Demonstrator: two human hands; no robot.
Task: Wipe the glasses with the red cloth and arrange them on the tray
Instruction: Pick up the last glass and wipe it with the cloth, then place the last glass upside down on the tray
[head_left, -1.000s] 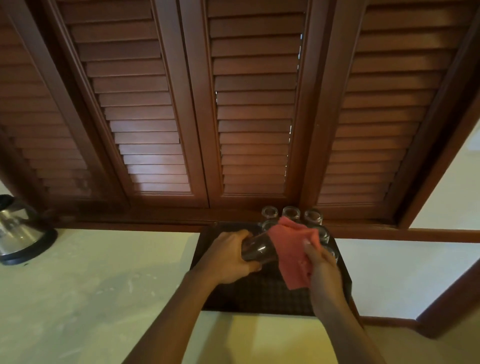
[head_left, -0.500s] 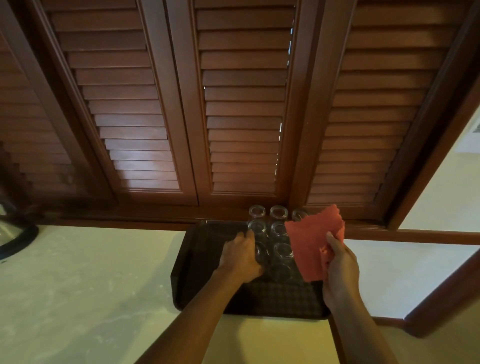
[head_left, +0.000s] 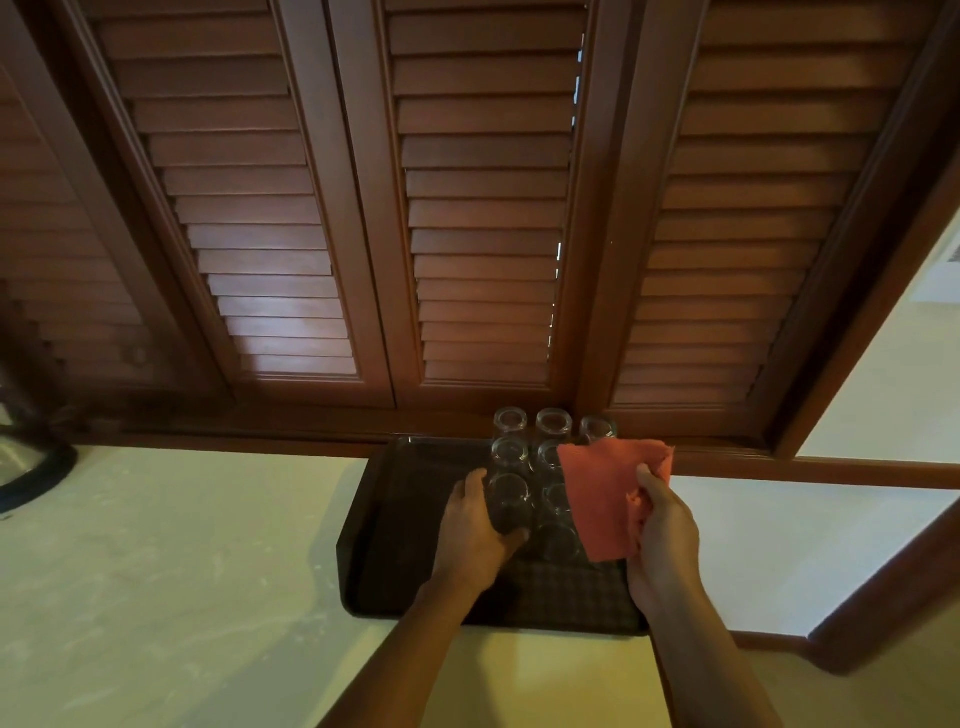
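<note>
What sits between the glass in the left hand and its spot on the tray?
Nothing visible does. The left hand grips the glass low over the tray, at the near end of the left column of glasses. The red cloth, held by the right hand, hangs to the right, over the neighbouring glasses.
</note>
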